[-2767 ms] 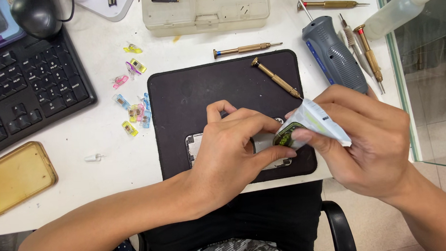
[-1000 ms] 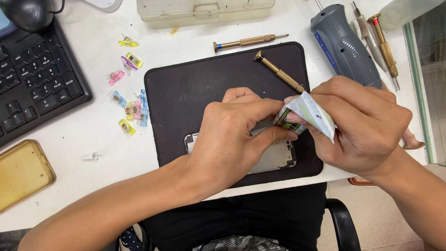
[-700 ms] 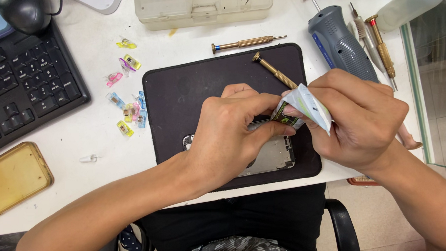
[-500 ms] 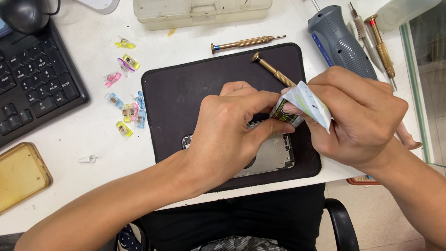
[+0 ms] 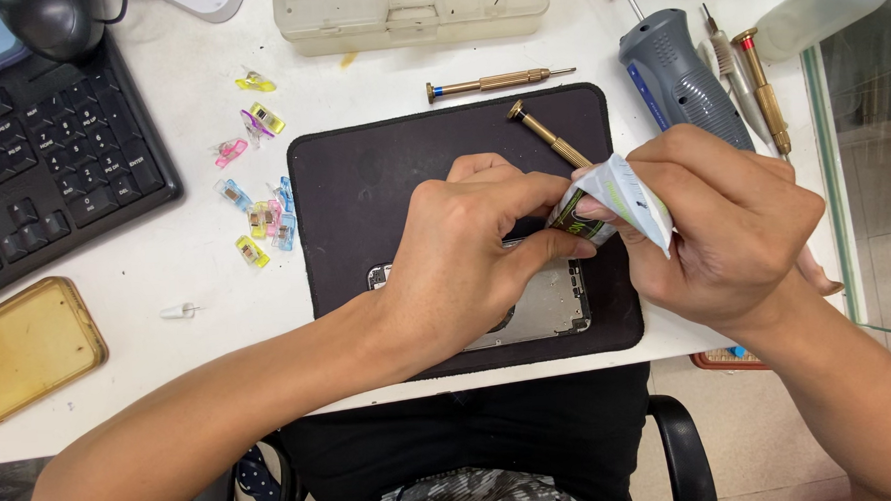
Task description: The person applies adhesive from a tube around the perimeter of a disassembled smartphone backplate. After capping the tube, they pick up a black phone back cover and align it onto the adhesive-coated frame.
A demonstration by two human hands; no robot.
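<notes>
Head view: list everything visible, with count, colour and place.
tube: one, white, pinched between both hands
phone frame: one, silver, on mat under left hand
mat: one, black, desk centre
screwdrivers: about five, brass, upper mat edge and right
power tool: one, grey, upper right
clips: several, coloured, left of mat
keyboard: one, black, left
phone case: one, yellow, lower left
left hand: on tube
right hand: on tube

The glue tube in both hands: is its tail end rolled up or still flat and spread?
Flat. The tube ends in a wide, flattened white tail showing above the right hand, with no roll or fold; the left hand pinches its nozzle end.
</notes>
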